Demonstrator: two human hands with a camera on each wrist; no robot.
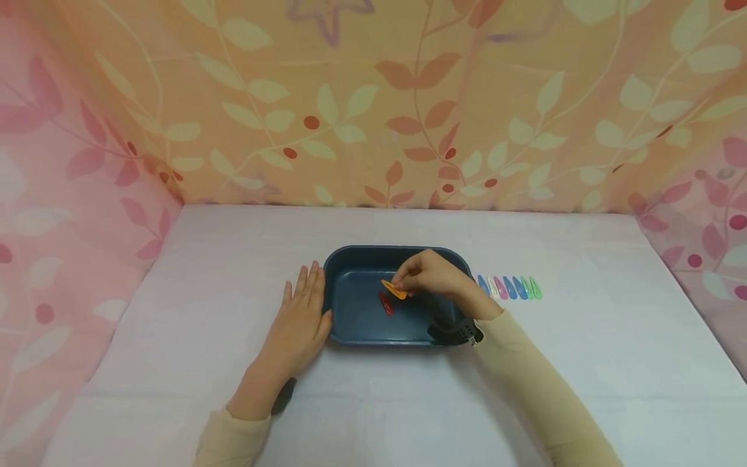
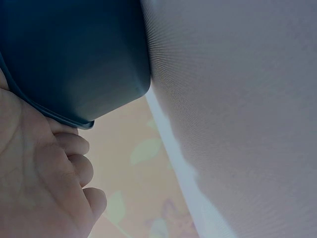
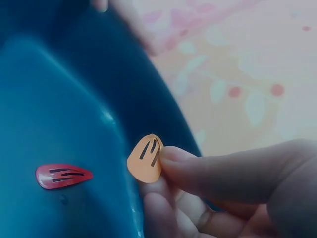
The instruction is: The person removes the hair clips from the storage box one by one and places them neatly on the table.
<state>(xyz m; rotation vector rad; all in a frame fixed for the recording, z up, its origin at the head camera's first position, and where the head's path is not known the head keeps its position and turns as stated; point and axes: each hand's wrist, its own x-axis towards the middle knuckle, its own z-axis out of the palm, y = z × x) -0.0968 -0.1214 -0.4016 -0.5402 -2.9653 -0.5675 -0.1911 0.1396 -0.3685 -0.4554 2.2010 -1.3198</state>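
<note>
Between thumb and fingers, my right hand (image 1: 430,273) pinches an orange snap hair clip (image 1: 394,290) above the floor of a dark blue tray (image 1: 356,334). In the right wrist view the orange clip (image 3: 145,161) shows its slotted face. A red hair clip (image 1: 386,303) lies on the tray floor just below it, and appears left of the hand in the right wrist view (image 3: 62,176). My left hand (image 1: 300,324) rests against the tray's left side with straight fingers; the left wrist view shows its palm (image 2: 44,168) beside the tray rim.
Right of the tray, a row of several hair clips (image 1: 510,287) in blue, white, pink and green lies on the white tablecloth (image 1: 583,363). Behind the table hangs a leaf-patterned curtain (image 1: 350,130). A black watch strap (image 1: 458,332) is on the right wrist.
</note>
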